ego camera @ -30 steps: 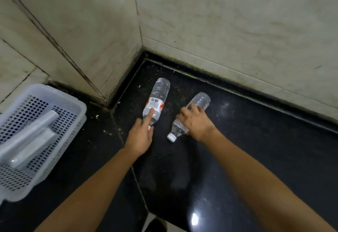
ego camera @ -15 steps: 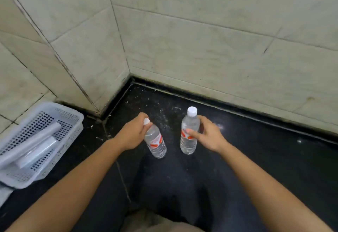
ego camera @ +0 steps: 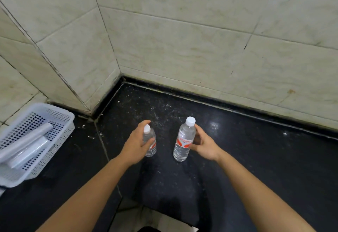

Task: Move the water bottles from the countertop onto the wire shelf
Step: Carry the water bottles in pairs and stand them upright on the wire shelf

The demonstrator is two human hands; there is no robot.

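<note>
Since both bottles are bound for a shelf that is out of view, each hand takes one, which I judge is meant to carry the pair in a single trip. On the left, the left hand (ego camera: 136, 145) grips the left bottle (ego camera: 151, 145) high up. Its fingers (ego camera: 143, 123) curl round the neck beside the white cap and the thumb lies across the clear body, and this bottle leans slightly. Opposite, the right hand (ego camera: 205, 145) holds the right bottle (ego camera: 183, 141) from the side, thumb at the red label and fingers (ego camera: 198, 128) curved behind the upper body. This bottle stands upright.

Both bottles are at the black table (ego camera: 265, 158) near the tiled corner, close together but not touching. I cannot tell whether their bases rest on it or hang just clear. Keeping them upright probably suits a wire shelf, where a lying bottle could roll. A white basket (ego camera: 60, 116) holding rolls (ego camera: 27, 140) sits at the far left, well apart.
</note>
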